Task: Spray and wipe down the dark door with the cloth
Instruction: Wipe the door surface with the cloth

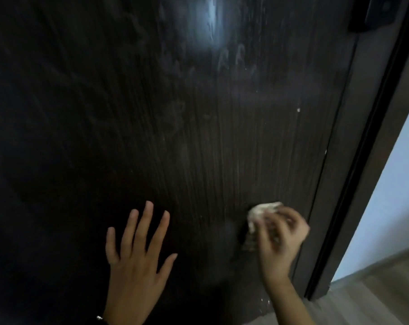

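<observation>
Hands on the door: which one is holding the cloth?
The right hand, near the door's edge, grips the pale bunched cloth against the dark door. The left hand lies flat with fingers spread and holds nothing.

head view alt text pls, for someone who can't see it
A person's right hand grips a pale crumpled cloth against the lower part of a dark wood-grain door, near its right edge. The left hand lies flat on the door, fingers spread; smeary streaks show higher up.

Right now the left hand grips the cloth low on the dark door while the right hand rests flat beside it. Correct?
Not quite: the head view shows the hands swapped. The right hand grips the cloth low on the dark door; the left hand rests flat beside it.
</observation>
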Action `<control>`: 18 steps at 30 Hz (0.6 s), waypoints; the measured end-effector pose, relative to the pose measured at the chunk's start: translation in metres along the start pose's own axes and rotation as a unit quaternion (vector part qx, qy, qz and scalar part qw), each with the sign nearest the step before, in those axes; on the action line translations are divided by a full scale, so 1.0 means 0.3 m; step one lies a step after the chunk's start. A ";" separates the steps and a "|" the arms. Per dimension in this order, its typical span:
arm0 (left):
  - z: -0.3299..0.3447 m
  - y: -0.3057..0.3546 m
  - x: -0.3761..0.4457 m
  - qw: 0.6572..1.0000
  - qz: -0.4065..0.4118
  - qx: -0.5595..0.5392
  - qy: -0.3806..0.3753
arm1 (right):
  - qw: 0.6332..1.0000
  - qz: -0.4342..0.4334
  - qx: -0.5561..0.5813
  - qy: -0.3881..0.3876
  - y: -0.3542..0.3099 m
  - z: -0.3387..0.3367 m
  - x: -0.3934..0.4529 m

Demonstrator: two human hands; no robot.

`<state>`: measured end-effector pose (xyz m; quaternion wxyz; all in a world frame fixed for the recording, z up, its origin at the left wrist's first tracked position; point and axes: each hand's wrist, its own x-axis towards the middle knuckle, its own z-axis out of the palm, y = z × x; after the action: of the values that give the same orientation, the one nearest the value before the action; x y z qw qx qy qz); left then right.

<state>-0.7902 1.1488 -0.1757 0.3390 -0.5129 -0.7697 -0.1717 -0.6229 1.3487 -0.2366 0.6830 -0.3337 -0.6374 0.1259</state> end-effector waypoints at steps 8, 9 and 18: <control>-0.040 -0.036 0.057 1.000 -0.018 -0.012 -0.014 | 0.991 -0.066 0.095 -0.062 -0.244 0.156 -0.205; -0.045 -0.040 0.057 1.000 -0.011 -0.008 -0.014 | 0.982 -0.108 0.101 -0.114 -0.276 0.163 -0.234; -0.068 -0.043 0.063 0.997 -0.029 -0.015 -0.067 | 0.995 0.024 0.051 0.086 -0.134 0.056 0.144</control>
<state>-0.7994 1.1437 -0.1469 0.2738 -0.5053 -0.8030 -0.1579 -0.6423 1.3494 -0.1785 0.7484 -0.3234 -0.5605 0.1457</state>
